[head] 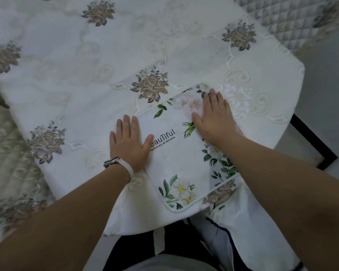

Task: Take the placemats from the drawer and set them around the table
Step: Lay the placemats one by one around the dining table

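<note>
A white placemat (181, 161) with green leaves, white flowers and black lettering lies flat on the table (82, 75) near its front right corner. My left hand (128, 144), with a watch on the wrist, presses flat on the mat's left edge with straight fingers. My right hand (213, 116) lies flat on the mat's far right part, fingers spread over a pale pink flower. The mat sits turned at an angle to the table's edge. No drawer is in view.
The table wears a white embroidered cloth with grey-brown flower motifs. A quilted chair cushion (294, 22) shows at the top right and another padded seat (6, 169) at the left. Grey floor (325, 98) lies to the right, beyond the table's corner.
</note>
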A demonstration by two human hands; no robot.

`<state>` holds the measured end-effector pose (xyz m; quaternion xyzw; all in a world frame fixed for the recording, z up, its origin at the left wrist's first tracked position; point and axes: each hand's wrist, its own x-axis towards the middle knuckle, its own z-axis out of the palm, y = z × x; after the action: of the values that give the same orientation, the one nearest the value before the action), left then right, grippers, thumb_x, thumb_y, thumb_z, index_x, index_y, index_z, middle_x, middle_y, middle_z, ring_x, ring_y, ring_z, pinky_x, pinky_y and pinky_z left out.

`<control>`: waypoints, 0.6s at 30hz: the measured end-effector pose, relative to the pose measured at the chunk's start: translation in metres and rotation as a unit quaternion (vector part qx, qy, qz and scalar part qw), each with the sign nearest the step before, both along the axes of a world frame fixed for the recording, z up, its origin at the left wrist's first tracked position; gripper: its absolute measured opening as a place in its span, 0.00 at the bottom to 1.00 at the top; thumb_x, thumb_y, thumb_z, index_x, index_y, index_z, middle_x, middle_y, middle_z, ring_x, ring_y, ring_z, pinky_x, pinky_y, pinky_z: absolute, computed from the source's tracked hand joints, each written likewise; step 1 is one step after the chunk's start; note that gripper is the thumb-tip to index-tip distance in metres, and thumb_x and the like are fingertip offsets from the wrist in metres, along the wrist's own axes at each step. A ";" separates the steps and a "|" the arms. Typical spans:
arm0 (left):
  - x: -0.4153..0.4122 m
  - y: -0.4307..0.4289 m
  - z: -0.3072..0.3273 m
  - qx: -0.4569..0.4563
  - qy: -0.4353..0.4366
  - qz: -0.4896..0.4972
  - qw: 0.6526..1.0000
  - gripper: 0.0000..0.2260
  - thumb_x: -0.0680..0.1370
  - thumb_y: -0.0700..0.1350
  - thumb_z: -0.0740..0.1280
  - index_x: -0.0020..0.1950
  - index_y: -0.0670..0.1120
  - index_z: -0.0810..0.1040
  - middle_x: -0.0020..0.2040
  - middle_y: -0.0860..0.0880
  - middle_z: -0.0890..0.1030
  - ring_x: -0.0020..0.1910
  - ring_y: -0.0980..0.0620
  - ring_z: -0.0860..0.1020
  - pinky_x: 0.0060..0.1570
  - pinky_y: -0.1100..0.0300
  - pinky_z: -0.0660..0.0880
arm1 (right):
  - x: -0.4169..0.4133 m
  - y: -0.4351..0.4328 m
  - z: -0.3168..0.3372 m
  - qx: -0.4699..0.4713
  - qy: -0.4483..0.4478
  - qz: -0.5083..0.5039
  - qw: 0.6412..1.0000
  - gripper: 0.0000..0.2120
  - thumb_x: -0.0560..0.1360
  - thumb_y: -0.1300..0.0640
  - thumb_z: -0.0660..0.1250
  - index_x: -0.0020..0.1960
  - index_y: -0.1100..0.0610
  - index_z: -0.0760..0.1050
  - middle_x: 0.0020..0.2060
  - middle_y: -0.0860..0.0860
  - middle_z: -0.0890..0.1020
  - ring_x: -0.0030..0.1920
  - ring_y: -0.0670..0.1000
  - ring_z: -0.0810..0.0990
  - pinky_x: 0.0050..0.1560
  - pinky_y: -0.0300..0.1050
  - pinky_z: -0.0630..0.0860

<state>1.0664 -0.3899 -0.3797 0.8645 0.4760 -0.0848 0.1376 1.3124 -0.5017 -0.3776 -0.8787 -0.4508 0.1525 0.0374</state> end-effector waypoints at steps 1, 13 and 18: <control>-0.005 -0.004 0.002 -0.003 0.003 0.003 1.000 0.34 0.79 0.65 0.46 0.79 0.49 0.43 0.80 0.47 0.43 0.78 0.47 0.42 0.75 0.46 0.44 | -0.002 -0.011 0.002 -0.003 0.005 -0.007 1.000 0.37 0.80 0.38 0.46 0.80 0.60 0.43 0.80 0.56 0.45 0.79 0.56 0.42 0.78 0.53 0.42; -0.087 -0.015 0.062 -0.011 -0.013 -0.029 0.999 0.32 0.72 0.58 0.57 0.74 0.46 0.65 0.72 0.44 0.70 0.70 0.42 0.68 0.68 0.43 0.65 | -0.029 -0.055 0.046 0.003 0.025 0.087 0.996 0.27 0.78 0.45 0.55 0.70 0.60 0.69 0.71 0.60 0.69 0.70 0.62 0.69 0.68 0.57 0.66; -0.127 -0.025 0.097 0.020 -0.067 -0.024 0.997 0.31 0.73 0.60 0.57 0.72 0.45 0.69 0.69 0.44 0.73 0.67 0.43 0.71 0.65 0.45 0.69 | -0.092 -0.020 0.073 0.042 0.024 0.240 0.970 0.26 0.77 0.44 0.55 0.67 0.59 0.73 0.66 0.59 0.76 0.64 0.61 0.75 0.63 0.56 0.70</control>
<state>0.9395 -0.4144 -0.2825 0.8821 0.4461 -0.0200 0.1498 1.2209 -0.5215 -0.3048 -0.7386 -0.6535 0.1584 0.0476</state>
